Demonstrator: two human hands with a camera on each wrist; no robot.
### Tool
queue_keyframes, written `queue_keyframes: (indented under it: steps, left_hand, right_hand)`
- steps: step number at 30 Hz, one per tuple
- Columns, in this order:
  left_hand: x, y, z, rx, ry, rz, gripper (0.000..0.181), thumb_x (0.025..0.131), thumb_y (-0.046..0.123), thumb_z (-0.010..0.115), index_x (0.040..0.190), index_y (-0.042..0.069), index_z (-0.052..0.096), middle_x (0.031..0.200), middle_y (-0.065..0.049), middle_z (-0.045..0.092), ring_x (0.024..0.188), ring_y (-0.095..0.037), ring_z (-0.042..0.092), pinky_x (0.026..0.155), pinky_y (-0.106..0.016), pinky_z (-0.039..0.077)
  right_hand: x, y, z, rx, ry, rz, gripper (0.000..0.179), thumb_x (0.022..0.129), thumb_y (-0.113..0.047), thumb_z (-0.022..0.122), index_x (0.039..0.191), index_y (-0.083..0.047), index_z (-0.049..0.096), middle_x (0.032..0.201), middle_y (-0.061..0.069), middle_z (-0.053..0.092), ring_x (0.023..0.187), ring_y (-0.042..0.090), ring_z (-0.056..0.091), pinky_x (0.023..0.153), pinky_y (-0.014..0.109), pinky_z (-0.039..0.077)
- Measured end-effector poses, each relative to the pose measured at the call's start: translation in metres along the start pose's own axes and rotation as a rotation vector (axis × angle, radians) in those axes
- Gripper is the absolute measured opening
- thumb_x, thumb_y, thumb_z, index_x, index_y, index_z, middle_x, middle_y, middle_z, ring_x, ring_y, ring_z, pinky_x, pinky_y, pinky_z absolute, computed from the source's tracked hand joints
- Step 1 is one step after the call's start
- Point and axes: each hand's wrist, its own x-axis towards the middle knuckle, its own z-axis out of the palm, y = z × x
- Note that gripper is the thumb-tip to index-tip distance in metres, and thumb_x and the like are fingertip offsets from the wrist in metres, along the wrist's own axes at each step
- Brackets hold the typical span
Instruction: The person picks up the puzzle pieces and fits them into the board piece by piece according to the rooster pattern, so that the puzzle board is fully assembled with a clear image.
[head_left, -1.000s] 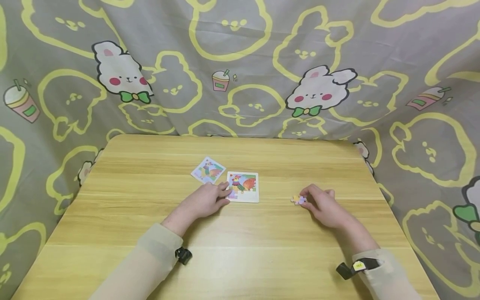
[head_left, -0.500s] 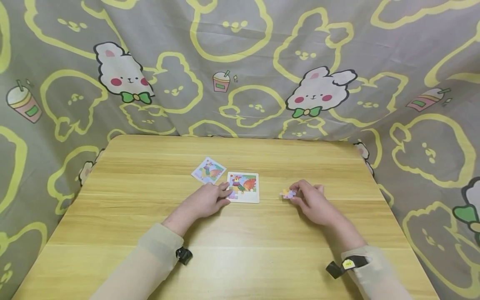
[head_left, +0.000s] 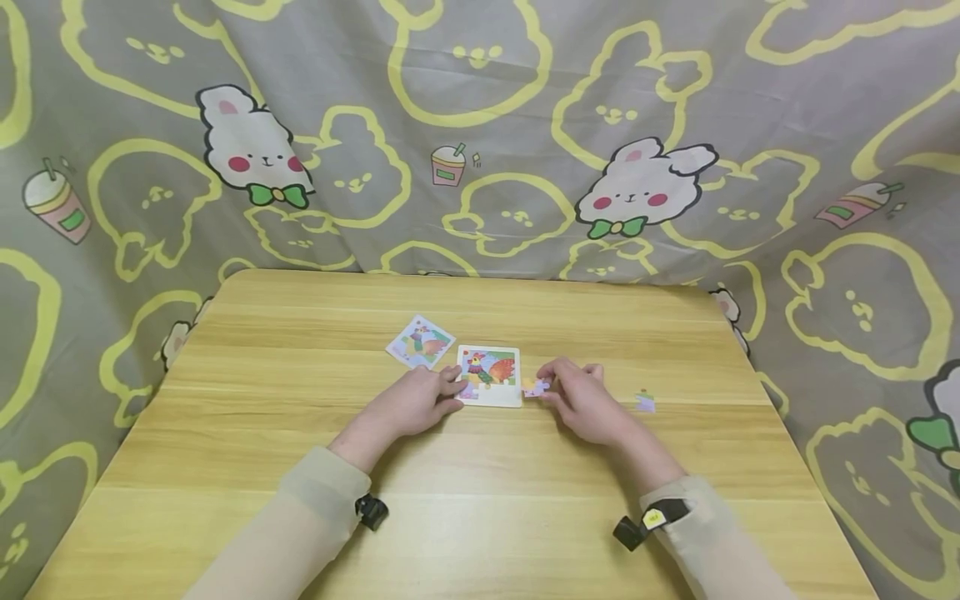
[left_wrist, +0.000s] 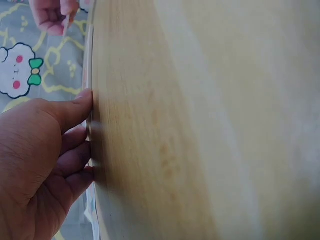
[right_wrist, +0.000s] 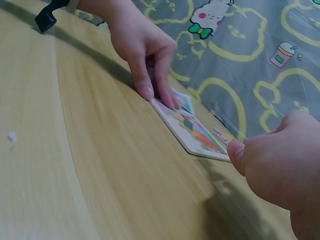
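Observation:
A jigsaw puzzle board (head_left: 501,395) with a white border and a colourful bird picture lies mid-table. Its lower part is bare white. My left hand (head_left: 416,402) rests on the board's left side, thumb near the front corner and fingertips on the surface; the left wrist view shows this hand (left_wrist: 42,155) touching the thin edge. Just right of the board, my right hand (head_left: 587,404) pinches a purple and yellow jigsaw piece (head_left: 534,387) between thumb and fingers. In the right wrist view the piece (right_wrist: 223,135) is partly hidden by the thumb.
A card with the same bird picture (head_left: 422,340) lies tilted behind the board on the left. To the right, a loose purple and green jigsaw piece (head_left: 645,402) sits on the wooden table (head_left: 480,517). A patterned curtain (head_left: 510,108) surrounds the table's back and sides.
My right hand has moved left with the jigsaw piece, from well right of the board to beside its right edge. The loose piece on the right is now uncovered. My left hand stays put.

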Motion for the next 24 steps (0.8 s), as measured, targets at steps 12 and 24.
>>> queue_keyframes:
  steps: [12, 24]
  left_hand:
    - [-0.001, 0.001, -0.001, -0.004, -0.008, -0.014, 0.043, 0.105, 0.027, 0.07, 0.143, 0.007, 0.065, 0.154, -0.019, 0.051, 0.141, -0.039, 0.05, 0.118, -0.049, 0.039]
    - [-0.001, 0.002, -0.002, -0.011, -0.008, -0.026, 0.044, 0.105, 0.028, 0.07, 0.143, 0.007, 0.065, 0.154, -0.019, 0.05, 0.141, -0.039, 0.05, 0.117, -0.049, 0.041]
  right_hand:
    - [0.023, -0.021, 0.027, -0.036, -0.029, -0.018, 0.03, 0.1, -0.018, 0.076, 0.124, -0.005, 0.064, 0.108, 0.0, 0.066, 0.093, 0.015, 0.061, 0.093, 0.05, 0.026]
    - [0.036, -0.029, 0.04, -0.056, -0.039, -0.019, 0.027, 0.101, -0.021, 0.075, 0.122, -0.008, 0.065, 0.108, -0.001, 0.066, 0.094, 0.016, 0.062, 0.094, 0.051, 0.027]
